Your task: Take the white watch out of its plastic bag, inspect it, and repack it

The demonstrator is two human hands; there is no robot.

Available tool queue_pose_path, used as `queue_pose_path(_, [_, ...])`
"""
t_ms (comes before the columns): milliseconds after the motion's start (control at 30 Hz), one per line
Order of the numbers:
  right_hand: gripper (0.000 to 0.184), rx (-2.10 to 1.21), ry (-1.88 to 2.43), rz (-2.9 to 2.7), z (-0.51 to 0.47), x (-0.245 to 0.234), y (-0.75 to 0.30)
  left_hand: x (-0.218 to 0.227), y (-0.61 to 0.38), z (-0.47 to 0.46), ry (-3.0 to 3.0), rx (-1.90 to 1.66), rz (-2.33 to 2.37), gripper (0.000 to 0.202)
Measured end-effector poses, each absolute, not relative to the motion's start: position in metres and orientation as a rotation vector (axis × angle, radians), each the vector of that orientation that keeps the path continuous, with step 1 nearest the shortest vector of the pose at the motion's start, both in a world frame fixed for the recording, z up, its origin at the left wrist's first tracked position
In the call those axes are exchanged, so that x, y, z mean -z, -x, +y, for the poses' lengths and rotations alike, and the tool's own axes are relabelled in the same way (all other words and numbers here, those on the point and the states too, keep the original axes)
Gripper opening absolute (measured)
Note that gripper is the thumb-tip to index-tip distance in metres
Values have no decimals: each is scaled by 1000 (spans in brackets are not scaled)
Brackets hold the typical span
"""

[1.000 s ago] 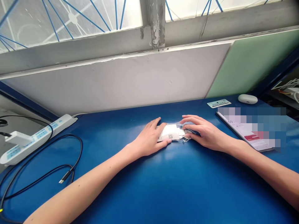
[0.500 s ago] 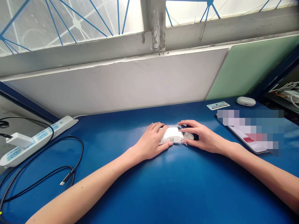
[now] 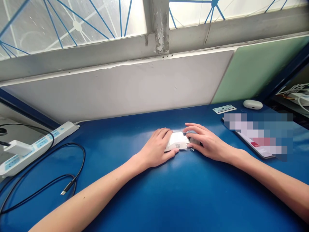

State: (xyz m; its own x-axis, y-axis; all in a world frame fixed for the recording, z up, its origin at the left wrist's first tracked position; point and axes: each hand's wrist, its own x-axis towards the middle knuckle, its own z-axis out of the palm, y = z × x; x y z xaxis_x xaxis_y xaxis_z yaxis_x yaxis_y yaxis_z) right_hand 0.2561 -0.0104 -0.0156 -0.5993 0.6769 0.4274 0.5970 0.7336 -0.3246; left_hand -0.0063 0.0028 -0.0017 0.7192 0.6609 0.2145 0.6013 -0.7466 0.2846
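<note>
A small white box [image 3: 178, 140] with a printed square code lies on the blue table, in what looks like shiny clear plastic wrapping. My left hand [image 3: 158, 147] grips its left end, fingers over the far side and thumb along the near edge. My right hand [image 3: 207, 140] curls around the right end, with fingertips and thumb at the plastic there. Something dark shows between the right fingers, too covered to name.
Along the left are a white power strip [image 3: 41, 141] with a plugged-in white adapter [image 3: 18, 147] and a looped black cable [image 3: 83, 158]. On the right lie a phone [image 3: 257, 145], partly blurred out, a printed card [image 3: 224, 109] and a white earbud case [image 3: 253, 104]. A wall panel [image 3: 120, 90] stands behind.
Both hands stay around the white box. The right fingers have shifted slightly, and less of the dark thing between them shows. The view has moved a little.
</note>
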Motion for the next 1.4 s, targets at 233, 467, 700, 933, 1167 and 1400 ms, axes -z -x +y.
queue_pose_path(233, [20,-172,953,-2412,-8,14,-260,2,7,3,-2698,-453,1050,55])
queue_pose_path(467, [17,-347,999,-2353,-2,12,-265,4,8,4,-2694,-426,1111,62])
queue_pose_path(700, [19,-375,1007,-2397,3,7,-276,2,8,3,-2662,-400,1153,66])
queue_pose_path(933, [23,-369,1113,-2410,8,5,-294,3,8,5,-2642,-398,1161,65])
queue_pose_path(1167, [24,-398,1138,-2391,9,-2,-299,3,8,5,-2631,-392,1146,67])
queue_pose_path(1400, [31,-380,1118,-2429,-4,6,-276,2,10,5,-2656,-366,1111,67])
